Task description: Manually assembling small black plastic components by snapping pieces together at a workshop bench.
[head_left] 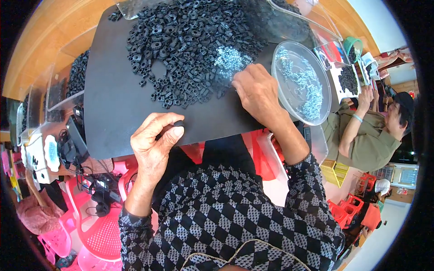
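Between the thumb and forefinger of my left hand (153, 141) is a small black plastic part (179, 123), held just above the near edge of the dark table. My right hand (258, 92) is over the table with its fingers bent together, their tips at the near right edge of a small heap of shiny metal springs (229, 59). Whatever those fingertips hold, if anything, is hidden. A large pile of loose black plastic parts (181, 40) spreads around and behind the springs. To the right of my right hand stands a round clear tub (276, 86) with more springs inside.
Clear bins (68, 101) of black parts stand to the left, beside dark cables (72, 144). Pink chairs (97, 235) are at lower left. Another person (370, 133) works at right near a white tray (337, 81). A yellow basket (333, 173) is below.
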Available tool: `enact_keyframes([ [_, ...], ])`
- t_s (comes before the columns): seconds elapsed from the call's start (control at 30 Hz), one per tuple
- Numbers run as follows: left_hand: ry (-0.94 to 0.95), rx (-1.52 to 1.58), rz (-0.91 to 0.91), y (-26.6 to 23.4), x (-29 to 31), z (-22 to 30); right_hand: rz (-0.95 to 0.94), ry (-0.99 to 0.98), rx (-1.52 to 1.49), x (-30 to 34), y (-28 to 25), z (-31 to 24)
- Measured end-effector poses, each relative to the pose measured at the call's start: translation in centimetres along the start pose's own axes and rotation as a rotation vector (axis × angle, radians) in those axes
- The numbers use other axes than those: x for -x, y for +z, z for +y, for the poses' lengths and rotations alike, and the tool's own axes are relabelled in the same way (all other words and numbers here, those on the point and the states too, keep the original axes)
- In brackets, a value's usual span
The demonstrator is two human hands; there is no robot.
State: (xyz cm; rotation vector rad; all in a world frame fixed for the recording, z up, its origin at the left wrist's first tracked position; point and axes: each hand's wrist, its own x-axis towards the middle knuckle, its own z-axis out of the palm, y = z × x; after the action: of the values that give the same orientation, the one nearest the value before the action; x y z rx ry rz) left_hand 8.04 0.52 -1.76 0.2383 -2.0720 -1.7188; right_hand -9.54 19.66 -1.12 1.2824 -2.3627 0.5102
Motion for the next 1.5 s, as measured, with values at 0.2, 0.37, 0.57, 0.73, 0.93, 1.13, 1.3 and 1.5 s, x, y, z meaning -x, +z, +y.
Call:
enact_keyframes([
  [0.2, -0.216, 0.354, 0.026, 0.6, -0.4, 0.6, 0.067, 0.002, -0.045, -0.3, -0.4, -0.6],
  [0.37, -0.144, 0.356, 0.041, 1.3, -0.6, -0.3, 0.081, 0.088, -0.201, -0.8, -1.4, -1.8],
  [0.57, -0.197, 0.401, 0.008, 1.3, -0.7, 0.4, 0.038, 0.202, -0.468, -0.6, -2.0, -4.1],
  [0.73, -0.235, 0.612, 0.043, 1.5, -1.2, 0.5, 0.061, 0.169, -0.6, -0.5, -2.3, -6.4],
  [0.93, -0.312, 0.733, 0.05, 0.9, -1.3, 0.2, 0.07, 0.244, -0.822, 0.2, -2.2, -8.2],
  [1.13, -0.39, 0.833, 0.051, 1.3, -1.0, 0.6, 0.084, 0.264, -0.866, 0.6, -1.8, -9.0],
  [1.3, -0.401, 0.86, 0.05, 1.7, -0.5, 0.5, 0.12, 0.204, -0.836, 0.5, -1.6, -9.3],
  [1.5, -0.406, 0.818, 0.058, 2.2, -0.1, 0.6, 0.184, 0.124, -0.703, 0.1, -1.6, -9.4],
])
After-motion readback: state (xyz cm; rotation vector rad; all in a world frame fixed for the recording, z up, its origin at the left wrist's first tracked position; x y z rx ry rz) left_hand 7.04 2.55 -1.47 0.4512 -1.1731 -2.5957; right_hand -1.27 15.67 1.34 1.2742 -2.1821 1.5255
